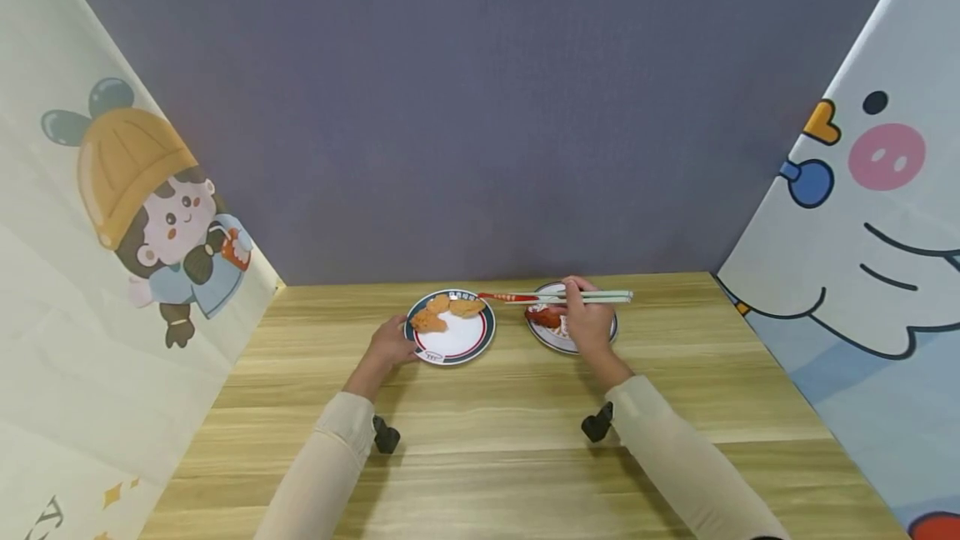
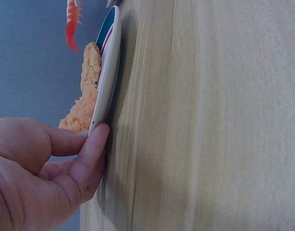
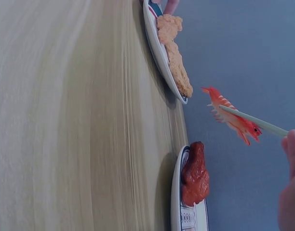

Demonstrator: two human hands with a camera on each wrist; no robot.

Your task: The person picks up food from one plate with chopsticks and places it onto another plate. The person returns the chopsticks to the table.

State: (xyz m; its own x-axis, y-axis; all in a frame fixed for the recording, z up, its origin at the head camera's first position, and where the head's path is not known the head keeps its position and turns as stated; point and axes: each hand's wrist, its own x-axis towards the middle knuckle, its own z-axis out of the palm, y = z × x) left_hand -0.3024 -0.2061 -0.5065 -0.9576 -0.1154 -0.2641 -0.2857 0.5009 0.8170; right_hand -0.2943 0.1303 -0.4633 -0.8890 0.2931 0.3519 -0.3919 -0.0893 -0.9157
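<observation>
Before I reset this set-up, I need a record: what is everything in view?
Table: 1, light wood, below everything
Back panel: 1, grey-blue, behind the table
Left panel: 1, cream with cartoon, left side
Right panel: 1, white and blue with cartoon, right side
Left plate: 1, white, dark rim, on the table
Breaded pieces: 3, golden, on the left plate
Right plate: 1, white, dark-patterned, on the table
Glazed meat piece: 1, red-brown, on the right plate
Shrimp: 1, red and white, raised between the plates
Chopsticks: 2, pale green, gripping the shrimp
Wrist devices: 2, black, at the wrists
Sleeves: 2, cream, on both arms
Left hand: 1, bare, pinching the left plate's rim
Right hand: 1, bare, holding the chopsticks
</observation>
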